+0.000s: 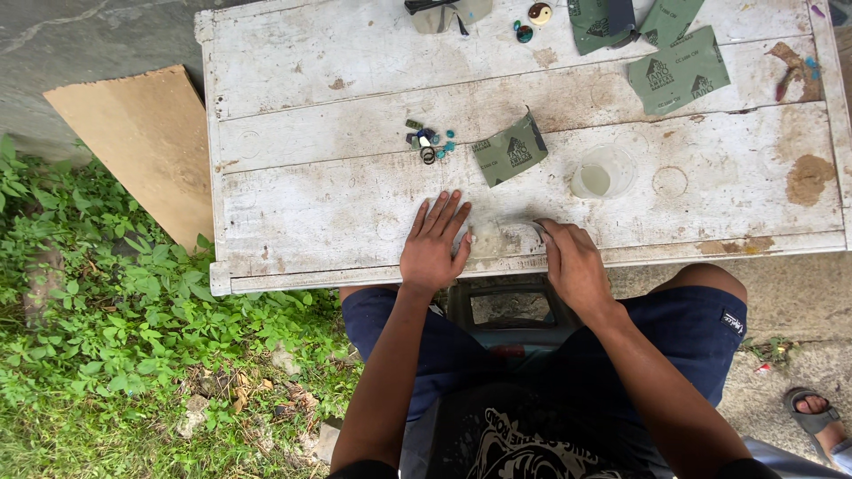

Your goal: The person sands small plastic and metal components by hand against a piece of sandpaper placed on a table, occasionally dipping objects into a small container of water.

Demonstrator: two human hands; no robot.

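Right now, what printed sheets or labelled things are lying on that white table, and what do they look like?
Green printed sheet: table's middle, beside a clear cup; squarish, one corner curled, dark logo marks.
Green sheet: far right, flat, same marks.
Two more green sheets: far edge, partly cut off, overlapping a dark object.
No screens or signs.

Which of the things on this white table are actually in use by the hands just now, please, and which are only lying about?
In use: left hand flat on the wet sheet; right hand pressing on it; water cup.

Lying about: folded sandpaper, sandpaper sheets, small stones and rings, cardboard, white wooden table.
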